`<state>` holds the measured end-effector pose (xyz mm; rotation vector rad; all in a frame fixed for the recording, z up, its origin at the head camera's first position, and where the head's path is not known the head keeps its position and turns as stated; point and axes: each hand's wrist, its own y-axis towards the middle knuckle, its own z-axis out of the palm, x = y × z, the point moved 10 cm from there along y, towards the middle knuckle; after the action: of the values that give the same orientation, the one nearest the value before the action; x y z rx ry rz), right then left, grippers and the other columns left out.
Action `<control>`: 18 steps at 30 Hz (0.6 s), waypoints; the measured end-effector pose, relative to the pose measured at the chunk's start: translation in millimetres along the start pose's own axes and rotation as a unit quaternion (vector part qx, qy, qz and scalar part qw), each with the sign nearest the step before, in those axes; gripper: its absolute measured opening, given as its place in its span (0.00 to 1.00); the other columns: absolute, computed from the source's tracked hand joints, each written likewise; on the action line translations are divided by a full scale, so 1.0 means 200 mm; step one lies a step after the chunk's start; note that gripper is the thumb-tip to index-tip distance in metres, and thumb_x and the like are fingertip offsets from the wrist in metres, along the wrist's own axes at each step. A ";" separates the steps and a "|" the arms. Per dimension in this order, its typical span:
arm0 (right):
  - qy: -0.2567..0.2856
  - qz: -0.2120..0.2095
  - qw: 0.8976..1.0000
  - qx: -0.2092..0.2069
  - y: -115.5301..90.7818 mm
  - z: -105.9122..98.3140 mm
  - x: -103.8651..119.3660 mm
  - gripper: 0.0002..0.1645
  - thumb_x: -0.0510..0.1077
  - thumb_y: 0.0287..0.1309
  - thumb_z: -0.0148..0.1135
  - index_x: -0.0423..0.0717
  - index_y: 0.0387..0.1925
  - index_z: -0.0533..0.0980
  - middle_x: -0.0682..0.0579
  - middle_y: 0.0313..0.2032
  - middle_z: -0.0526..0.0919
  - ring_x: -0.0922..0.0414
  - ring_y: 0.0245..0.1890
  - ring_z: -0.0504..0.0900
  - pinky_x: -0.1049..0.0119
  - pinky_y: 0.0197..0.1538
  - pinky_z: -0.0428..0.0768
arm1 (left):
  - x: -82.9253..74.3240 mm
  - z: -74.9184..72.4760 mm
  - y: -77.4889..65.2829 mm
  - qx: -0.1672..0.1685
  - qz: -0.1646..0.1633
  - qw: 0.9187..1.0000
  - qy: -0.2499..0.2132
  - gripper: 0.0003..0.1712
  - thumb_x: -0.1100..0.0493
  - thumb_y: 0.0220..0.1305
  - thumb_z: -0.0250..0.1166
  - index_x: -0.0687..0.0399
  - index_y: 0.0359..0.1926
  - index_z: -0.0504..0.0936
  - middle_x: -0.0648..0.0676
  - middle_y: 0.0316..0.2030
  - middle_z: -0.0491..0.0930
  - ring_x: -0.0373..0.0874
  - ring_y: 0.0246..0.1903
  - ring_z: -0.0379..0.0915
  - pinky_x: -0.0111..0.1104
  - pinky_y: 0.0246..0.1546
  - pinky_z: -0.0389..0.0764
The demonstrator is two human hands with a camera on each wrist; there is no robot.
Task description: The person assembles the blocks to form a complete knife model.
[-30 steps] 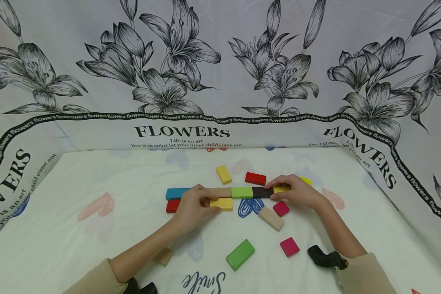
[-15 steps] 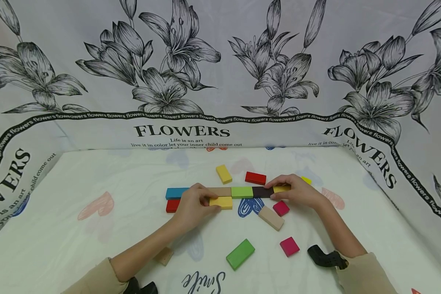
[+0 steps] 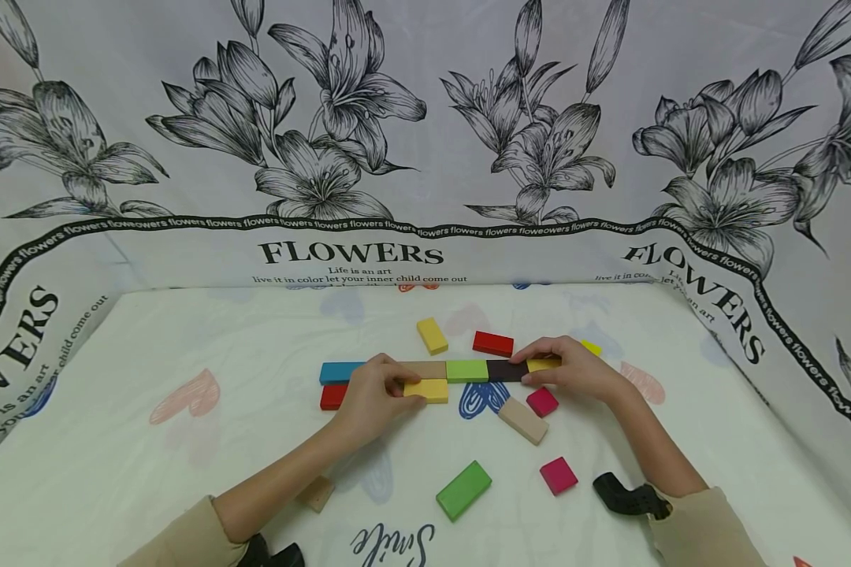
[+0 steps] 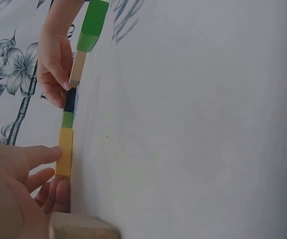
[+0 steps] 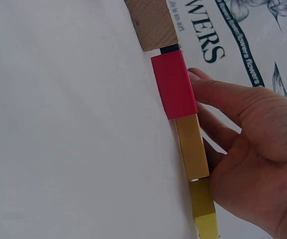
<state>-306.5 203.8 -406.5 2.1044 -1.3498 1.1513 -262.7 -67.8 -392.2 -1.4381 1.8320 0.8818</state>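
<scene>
Yellow paint marks the held block [image 3: 429, 392], which lies on the cloth-covered desk [image 3: 241, 331] along the near side of a line of blocks, in front of the tan block [image 3: 425, 370]. The left hand [image 3: 372, 398] pinches it at its left end; the right hand [image 3: 570, 368] grips the black block [image 3: 505, 371] near its right end, arched over the yellow end block [image 3: 542, 365]. Between the tan and black blocks sits the lime block [image 3: 466, 372], with neither hand on it. The likeliest trouble is a shove from the left: pressing the held block too hard against the line could skew the tan block and open its joint with the lime one. Squeezing unevenly on the right could twist the black block out of line. The cloth might also ruck up and drag pieces along. The small magenta block [image 3: 542, 402] and the beige block [image 3: 523, 420] lie close below the right hand, so a low sweep of the thumb could knock them. Whether the held block meets the front red block [image 3: 332, 397] or another piece cannot be told, since the left hand covers that stretch.
</scene>
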 end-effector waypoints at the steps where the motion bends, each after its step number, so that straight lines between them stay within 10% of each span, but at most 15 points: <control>1: 0.000 0.001 1.000 0.000 0.00 0.00 0.00 0.18 0.39 0.65 0.72 0.41 0.56 0.86 0.40 0.58 0.85 0.43 0.60 0.77 0.55 0.61 0.79 | 0.00 0.00 0.00 0.000 0.000 1.000 0.000 0.13 0.66 0.53 0.83 0.61 0.42 0.93 0.52 0.32 0.76 0.40 0.29 0.72 0.26 0.28 0.74; 18: 0.001 0.002 1.000 -0.001 0.00 0.00 0.00 0.19 0.40 0.65 0.72 0.42 0.56 0.86 0.40 0.57 0.85 0.44 0.59 0.77 0.56 0.59 0.79 | -0.01 -0.13 -0.06 0.016 -0.004 0.999 -0.031 0.15 0.62 0.58 0.81 0.55 0.48 0.92 0.55 0.42 0.84 0.41 0.33 0.78 0.27 0.35 0.80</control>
<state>-306.3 204.0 -406.6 2.1000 -1.3543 1.1516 -253.4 -90.5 -376.8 -1.3829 1.7864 0.8798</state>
